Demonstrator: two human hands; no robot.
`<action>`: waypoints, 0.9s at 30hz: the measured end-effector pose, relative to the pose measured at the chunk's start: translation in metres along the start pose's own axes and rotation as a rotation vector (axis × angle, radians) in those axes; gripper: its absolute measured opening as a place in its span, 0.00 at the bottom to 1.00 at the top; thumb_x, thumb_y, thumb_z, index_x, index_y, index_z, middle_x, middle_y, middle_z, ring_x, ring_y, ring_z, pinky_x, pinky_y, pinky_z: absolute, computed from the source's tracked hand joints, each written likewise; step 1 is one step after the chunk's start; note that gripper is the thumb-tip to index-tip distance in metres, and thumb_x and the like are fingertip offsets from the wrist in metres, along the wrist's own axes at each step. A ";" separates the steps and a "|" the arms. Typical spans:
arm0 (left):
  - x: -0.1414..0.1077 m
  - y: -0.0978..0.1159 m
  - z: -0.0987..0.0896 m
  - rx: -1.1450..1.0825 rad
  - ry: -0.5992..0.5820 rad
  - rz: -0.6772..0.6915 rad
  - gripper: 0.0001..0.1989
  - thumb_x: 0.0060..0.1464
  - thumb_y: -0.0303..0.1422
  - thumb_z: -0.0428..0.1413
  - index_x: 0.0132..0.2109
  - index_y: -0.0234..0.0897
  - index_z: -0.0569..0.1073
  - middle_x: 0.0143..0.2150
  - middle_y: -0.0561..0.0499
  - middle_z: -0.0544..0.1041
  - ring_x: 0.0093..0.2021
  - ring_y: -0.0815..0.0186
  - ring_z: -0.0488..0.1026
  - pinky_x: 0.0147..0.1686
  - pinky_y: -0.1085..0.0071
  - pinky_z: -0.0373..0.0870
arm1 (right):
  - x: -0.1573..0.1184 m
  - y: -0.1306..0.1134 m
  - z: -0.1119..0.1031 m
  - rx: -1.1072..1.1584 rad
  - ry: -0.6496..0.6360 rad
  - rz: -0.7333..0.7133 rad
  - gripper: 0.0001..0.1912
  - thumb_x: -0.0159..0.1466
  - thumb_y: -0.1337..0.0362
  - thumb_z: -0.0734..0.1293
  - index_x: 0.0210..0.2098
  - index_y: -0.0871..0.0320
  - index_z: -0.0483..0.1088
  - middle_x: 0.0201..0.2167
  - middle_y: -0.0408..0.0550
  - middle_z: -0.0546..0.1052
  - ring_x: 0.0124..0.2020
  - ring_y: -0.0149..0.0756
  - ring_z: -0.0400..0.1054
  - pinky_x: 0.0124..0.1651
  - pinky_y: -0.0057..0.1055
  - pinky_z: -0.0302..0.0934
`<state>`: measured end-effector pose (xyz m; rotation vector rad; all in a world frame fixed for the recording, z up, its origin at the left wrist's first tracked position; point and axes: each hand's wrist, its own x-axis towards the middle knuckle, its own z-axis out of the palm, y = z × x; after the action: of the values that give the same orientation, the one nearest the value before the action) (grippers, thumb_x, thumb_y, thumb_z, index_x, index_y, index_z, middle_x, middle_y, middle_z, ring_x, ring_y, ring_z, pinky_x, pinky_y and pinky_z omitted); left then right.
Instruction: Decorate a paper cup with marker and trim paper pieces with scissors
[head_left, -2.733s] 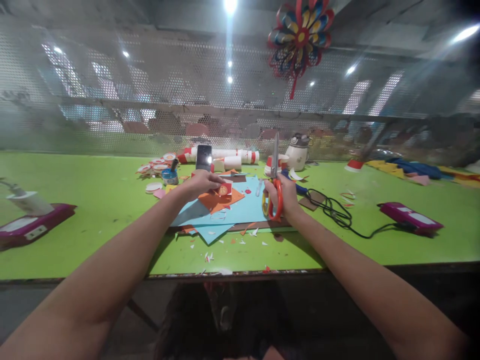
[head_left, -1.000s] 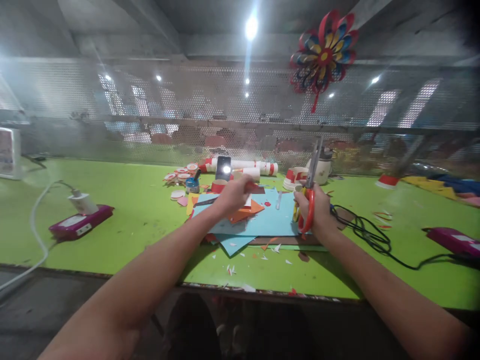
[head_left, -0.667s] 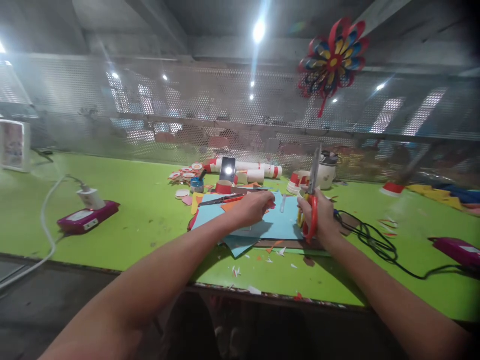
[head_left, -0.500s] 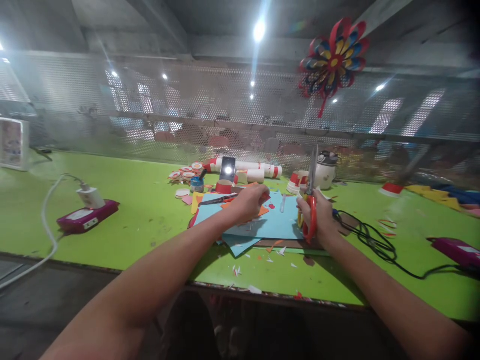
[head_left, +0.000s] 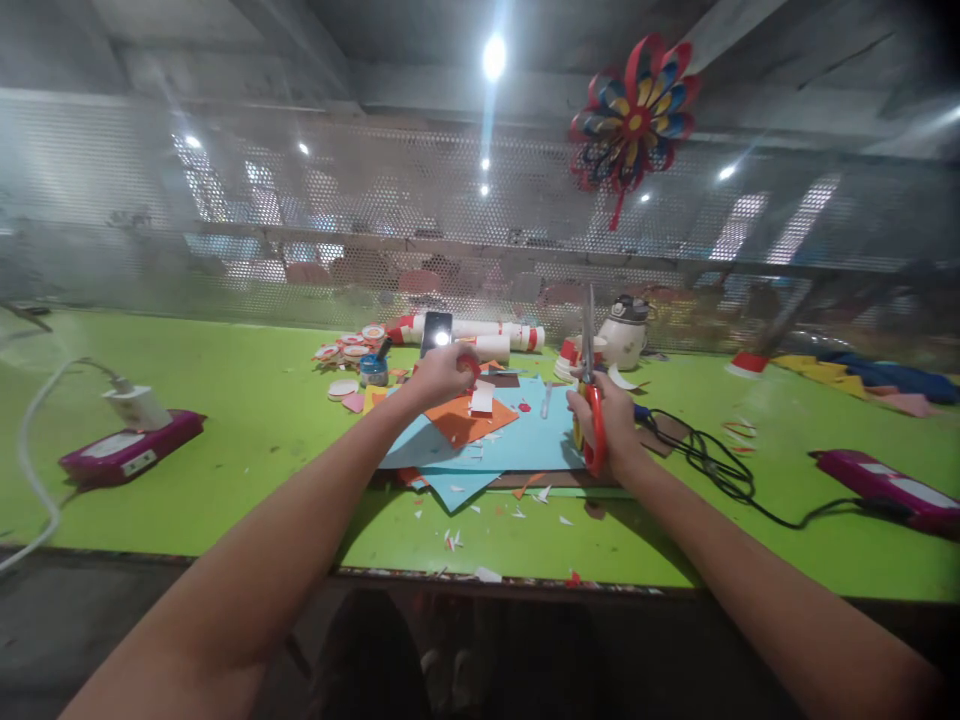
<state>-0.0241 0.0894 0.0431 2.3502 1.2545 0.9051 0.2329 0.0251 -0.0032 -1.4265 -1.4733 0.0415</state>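
My left hand [head_left: 442, 376] is above the back left of the blue paper [head_left: 551, 450], its fingers closed around a small red paper piece [head_left: 470, 363], whose exact shape I cannot make out. My right hand [head_left: 611, 410] holds scissors [head_left: 589, 335] with red and yellow handles, blades pointing up, at the right of the blue sheet. Between the hands, an orange paper sheet [head_left: 469, 425] lies on the blue one, with a small white paper piece [head_left: 482, 400] on it. A phone [head_left: 436, 333] with its light on stands behind my left hand.
White paper rolls [head_left: 517, 334] and a blue jar [head_left: 373, 370] stand at the back. A white bottle [head_left: 624, 335] and red-white cups [head_left: 568, 358] are beyond my right hand. Purple power strips [head_left: 135, 450] lie either side, with a black cable [head_left: 712, 460] at right. Scraps litter the front.
My left hand has moved left and back, uncovering the orange sheet and white piece. The right hand still holds the scissors upright. The view has turned slightly right.
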 end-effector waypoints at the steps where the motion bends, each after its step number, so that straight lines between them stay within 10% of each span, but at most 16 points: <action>1: 0.000 -0.002 -0.004 -0.013 -0.041 -0.011 0.14 0.61 0.35 0.55 0.52 0.34 0.71 0.44 0.46 0.76 0.38 0.65 0.76 0.37 0.64 0.76 | 0.000 -0.001 0.000 -0.001 -0.003 0.002 0.15 0.67 0.60 0.65 0.51 0.60 0.68 0.44 0.49 0.75 0.38 0.35 0.73 0.39 0.37 0.70; 6: -0.008 -0.010 -0.015 -0.060 -0.192 -0.042 0.21 0.40 0.21 0.64 0.45 0.39 0.77 0.27 0.53 0.78 0.19 0.69 0.72 0.20 0.75 0.67 | 0.000 -0.004 0.000 0.002 -0.015 -0.006 0.14 0.67 0.60 0.65 0.49 0.61 0.69 0.41 0.47 0.76 0.36 0.34 0.73 0.38 0.35 0.70; 11: -0.007 -0.012 -0.029 -0.010 -0.032 -0.119 0.24 0.39 0.22 0.63 0.47 0.35 0.77 0.21 0.53 0.75 0.16 0.67 0.70 0.18 0.74 0.63 | 0.000 -0.006 -0.001 0.010 -0.010 -0.032 0.14 0.67 0.59 0.65 0.48 0.61 0.69 0.39 0.46 0.76 0.34 0.32 0.72 0.36 0.34 0.70; 16: -0.002 -0.027 -0.093 0.149 0.240 -0.225 0.12 0.51 0.32 0.58 0.43 0.34 0.77 0.26 0.49 0.76 0.25 0.64 0.74 0.24 0.73 0.65 | -0.001 -0.008 -0.002 0.017 0.005 -0.043 0.14 0.67 0.58 0.65 0.47 0.61 0.70 0.35 0.44 0.75 0.30 0.31 0.71 0.34 0.32 0.69; 20: -0.017 -0.070 -0.134 0.268 0.150 -0.410 0.09 0.53 0.34 0.60 0.37 0.31 0.77 0.31 0.46 0.77 0.33 0.60 0.75 0.30 0.69 0.71 | -0.003 -0.010 -0.001 0.042 -0.010 -0.052 0.16 0.67 0.55 0.64 0.46 0.61 0.70 0.32 0.43 0.75 0.27 0.29 0.70 0.31 0.31 0.68; 27: -0.050 -0.130 -0.104 0.267 -0.087 -0.428 0.17 0.61 0.36 0.55 0.55 0.35 0.69 0.54 0.44 0.72 0.48 0.58 0.73 0.46 0.57 0.74 | -0.007 -0.016 0.000 0.064 -0.006 -0.079 0.24 0.59 0.46 0.67 0.42 0.60 0.72 0.22 0.41 0.72 0.21 0.33 0.67 0.28 0.33 0.65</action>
<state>-0.1953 0.1200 0.0304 2.1415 1.8398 0.5181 0.2196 0.0151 0.0031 -1.3166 -1.5190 0.0441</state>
